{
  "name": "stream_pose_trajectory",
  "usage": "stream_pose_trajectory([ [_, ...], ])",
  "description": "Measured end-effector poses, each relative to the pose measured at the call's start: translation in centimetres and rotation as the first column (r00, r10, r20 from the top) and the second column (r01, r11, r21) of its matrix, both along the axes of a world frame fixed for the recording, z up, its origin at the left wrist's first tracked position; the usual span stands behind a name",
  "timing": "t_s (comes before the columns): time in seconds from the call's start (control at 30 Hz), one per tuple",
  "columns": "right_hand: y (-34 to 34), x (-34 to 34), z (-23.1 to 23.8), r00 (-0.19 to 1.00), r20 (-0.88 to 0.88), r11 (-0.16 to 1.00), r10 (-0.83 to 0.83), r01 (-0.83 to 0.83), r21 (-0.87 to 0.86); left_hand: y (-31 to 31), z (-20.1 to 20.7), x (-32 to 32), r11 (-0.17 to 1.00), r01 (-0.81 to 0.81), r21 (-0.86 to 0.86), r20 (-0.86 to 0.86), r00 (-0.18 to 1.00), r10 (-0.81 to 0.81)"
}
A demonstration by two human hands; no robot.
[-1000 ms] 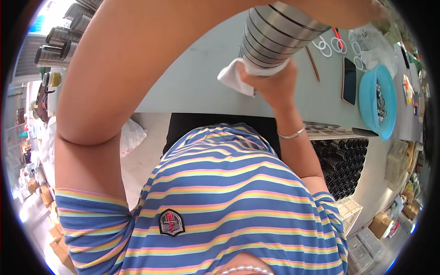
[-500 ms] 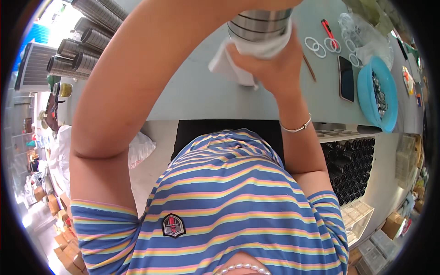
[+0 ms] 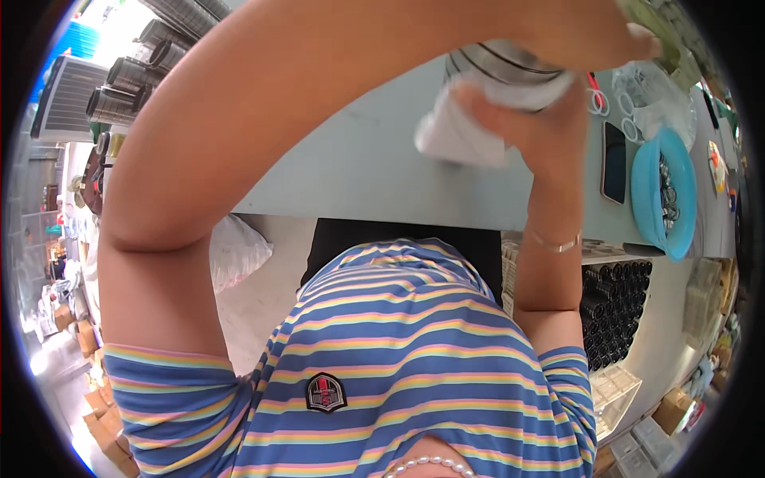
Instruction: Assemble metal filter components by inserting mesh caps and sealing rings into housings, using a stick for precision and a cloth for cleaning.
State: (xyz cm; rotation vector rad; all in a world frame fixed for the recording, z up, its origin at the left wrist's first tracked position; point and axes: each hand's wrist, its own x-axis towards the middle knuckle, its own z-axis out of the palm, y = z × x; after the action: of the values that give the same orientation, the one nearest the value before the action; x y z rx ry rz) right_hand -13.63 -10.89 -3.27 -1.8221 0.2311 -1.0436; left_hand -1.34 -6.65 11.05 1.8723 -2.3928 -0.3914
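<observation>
A shiny metal cylinder with dark rings round it is held tilted above the grey table. My left hand reaches across from the left and is closed over its upper end, hiding that end. Around the lower end, my right hand presses a white cloth against the metal, its fingers wrapped and blurred by motion. A loose part of the cloth hangs to the left of that hand.
On the grey table lie a dark phone, white rings, a red cutter and a clear plastic bag. A blue basin holds small metal parts. Ribbed metal cylinders are stacked far left; black cylinders fill a crate below right.
Both hands have moved right with the cylinder and cloth. The cylinder has become more tilted, and the left forearm now reaches further across. The whole view has shifted slightly.
</observation>
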Motion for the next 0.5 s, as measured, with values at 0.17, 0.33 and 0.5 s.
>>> stream_pose_trajectory([
  [0.17,2.2,0.9,0.6,0.965,0.046,0.964,-0.259,0.255,0.076,0.8,-2.2,1.0,0.988,0.152,-0.022,-0.212,0.965,-0.153],
  [0.33,2.0,0.0,-8.5,0.939,-0.259,0.943,-0.225,0.277,0.185,1.0,-3.1,1.9,0.957,0.276,-0.095,-0.38,0.878,-0.291],
  [0.5,2.2,-1.6,-14.8,0.859,-0.449,0.956,-0.247,0.291,0.031,-5.1,-4.0,-1.5,0.914,0.356,-0.195,-0.5,0.765,-0.405],
])
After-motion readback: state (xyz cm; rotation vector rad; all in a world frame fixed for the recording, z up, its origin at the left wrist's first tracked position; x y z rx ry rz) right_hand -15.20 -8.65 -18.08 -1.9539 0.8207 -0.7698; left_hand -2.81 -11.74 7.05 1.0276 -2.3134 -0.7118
